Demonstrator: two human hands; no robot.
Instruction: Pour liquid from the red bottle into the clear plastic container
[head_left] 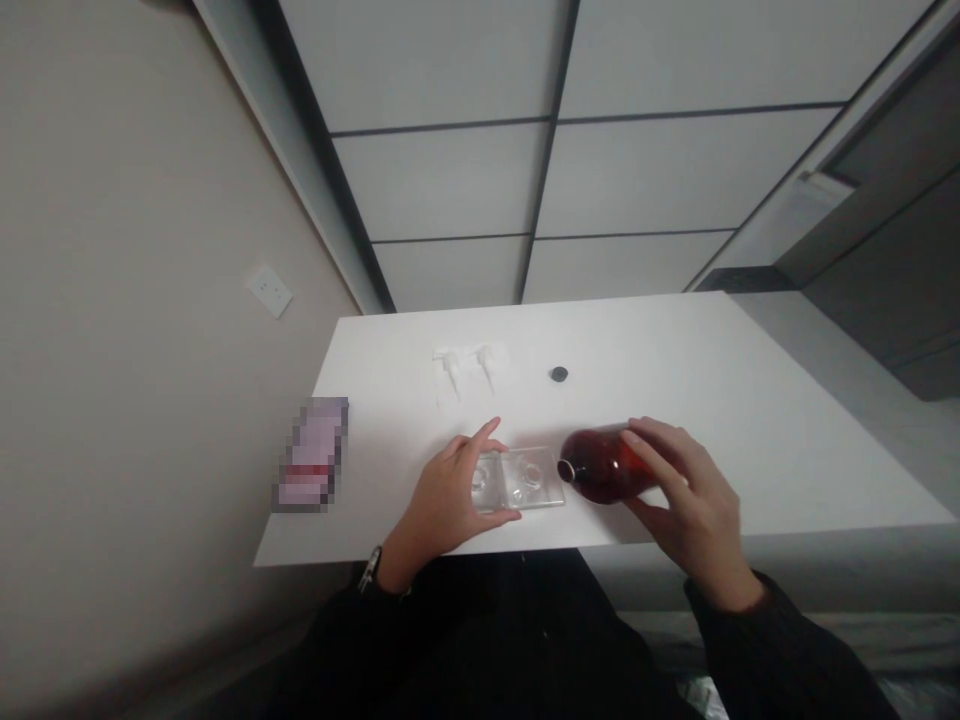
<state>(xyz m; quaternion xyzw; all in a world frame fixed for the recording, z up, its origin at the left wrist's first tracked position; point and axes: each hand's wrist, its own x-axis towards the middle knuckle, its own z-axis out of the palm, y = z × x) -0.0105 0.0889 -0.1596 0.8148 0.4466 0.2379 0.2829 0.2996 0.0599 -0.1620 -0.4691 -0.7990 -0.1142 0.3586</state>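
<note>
My right hand [694,500] is wrapped round a dark red, see-through bottle [611,467]. The bottle is tipped over, its uncapped mouth pointing left beside the right end of a clear plastic case [536,480]. No liquid can be made out at the mouth. Gripping the case's left end is my left hand [450,495], thumb along the near edge and fingers along the far edge. Two round shapes show in the case, one in each half; what they are is unclear. Behind the bottle, a small dark cap [559,374] lies on the white table [660,350].
Two small white nozzle-like pieces [451,368] lie on a thin white sheet toward the back of the table. A pixelated pinkish item [311,455] sits at the left edge. A wall with a socket [270,291] is on the left, pale panels [450,180] behind.
</note>
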